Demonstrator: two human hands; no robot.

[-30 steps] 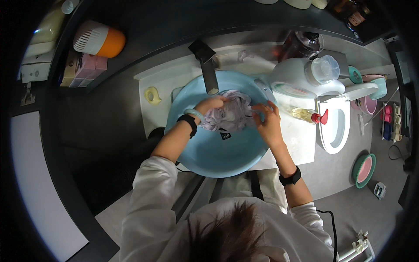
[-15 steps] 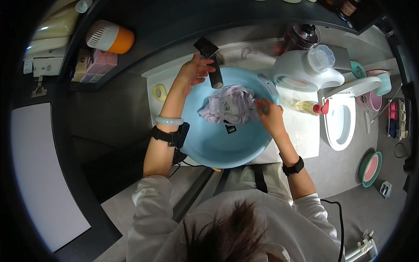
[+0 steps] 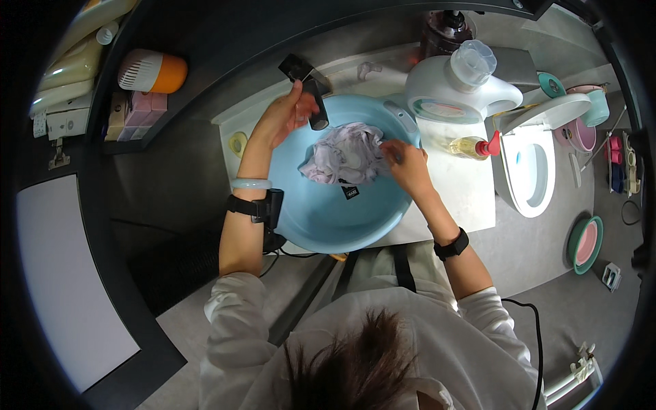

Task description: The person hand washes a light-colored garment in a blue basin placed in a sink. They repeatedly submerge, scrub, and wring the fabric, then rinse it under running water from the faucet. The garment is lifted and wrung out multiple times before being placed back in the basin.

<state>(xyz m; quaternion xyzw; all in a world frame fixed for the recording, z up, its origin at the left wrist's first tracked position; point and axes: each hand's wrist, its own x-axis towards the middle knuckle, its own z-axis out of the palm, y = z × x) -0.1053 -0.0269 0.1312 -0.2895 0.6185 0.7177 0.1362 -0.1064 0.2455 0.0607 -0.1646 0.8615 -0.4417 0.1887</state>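
A light blue plastic basin (image 3: 328, 229) stands on a white counter, with a bunched whitish-lilac cloth garment (image 3: 343, 154) in it. The garment looks wet, and a small black label (image 3: 350, 193) sticks out at its near edge. My right hand (image 3: 408, 169) is at the garment's right side, fingers curled in on its edge. To the left of the black faucet (image 3: 316, 102), my left hand (image 3: 285, 117) hovers over the basin's far left rim. Its fingers are spread, slightly blurred, with nothing in them. The faucet's spout points over the basin; no water stream shows.
Right of the basin stand a large white detergent jug (image 3: 444, 92) and a pump bottle (image 3: 468, 147) with a red top. A dark pump bottle (image 3: 444, 34) is behind them. Further right is a white toilet (image 3: 529, 174). A yellow-green soap dish (image 3: 238, 143) lies left of the basin.
The whole view has shifted slightly, moving the basin and counter left and up. My left hand sits a little lower beside the faucet. My right hand stays at the garment's edge.
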